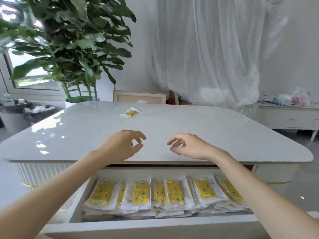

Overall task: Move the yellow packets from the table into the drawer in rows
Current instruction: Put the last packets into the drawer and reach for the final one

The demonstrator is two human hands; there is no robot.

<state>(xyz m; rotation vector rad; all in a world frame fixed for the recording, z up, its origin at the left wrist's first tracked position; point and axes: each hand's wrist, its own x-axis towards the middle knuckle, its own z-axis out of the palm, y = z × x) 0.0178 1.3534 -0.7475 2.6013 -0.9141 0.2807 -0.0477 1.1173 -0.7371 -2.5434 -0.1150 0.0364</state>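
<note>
While my left hand (124,145) and right hand (188,146) hover loose-fingered and empty, the lone yellow packet (131,112) lies far across the table (224,135), likely light and slippery, best pinched at its clear edge.

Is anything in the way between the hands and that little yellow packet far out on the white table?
Nothing visible is. Only bare glossy white tabletop shows between the left hand, the right hand and the small yellow packet in clear wrap. Both hands hold nothing.
</note>
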